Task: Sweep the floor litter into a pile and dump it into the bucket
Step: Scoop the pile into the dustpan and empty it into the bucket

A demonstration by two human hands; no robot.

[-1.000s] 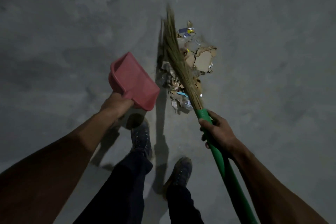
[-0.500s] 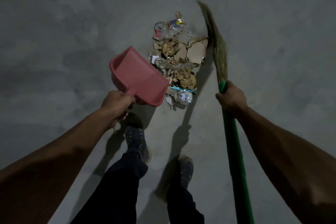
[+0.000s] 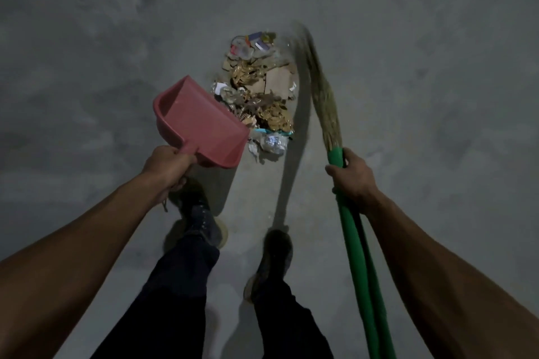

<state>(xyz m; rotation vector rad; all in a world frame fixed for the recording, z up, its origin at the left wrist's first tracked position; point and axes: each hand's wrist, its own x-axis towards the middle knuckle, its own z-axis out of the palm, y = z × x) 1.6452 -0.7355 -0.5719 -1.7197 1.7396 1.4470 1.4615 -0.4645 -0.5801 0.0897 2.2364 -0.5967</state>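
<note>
The left hand [image 3: 170,167] grips the handle of a pink dustpan [image 3: 198,125], held just left of the litter pile [image 3: 259,90] on the grey concrete floor [image 3: 87,67]. The right hand [image 3: 354,179] is closed around the green handle of the broom [image 3: 326,102], whose straw bristles are blurred at the right side of the pile. Two dark shoes stand below the pile.

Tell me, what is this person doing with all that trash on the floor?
A person is cleaning up. The left hand holds a red dustpan tilted just beside a pile of litter on the grey floor. The right hand grips the green handle of a broom, whose bristles are on the other side of the pile. The dustpan looks empty, and no bucket is in view.
</note>
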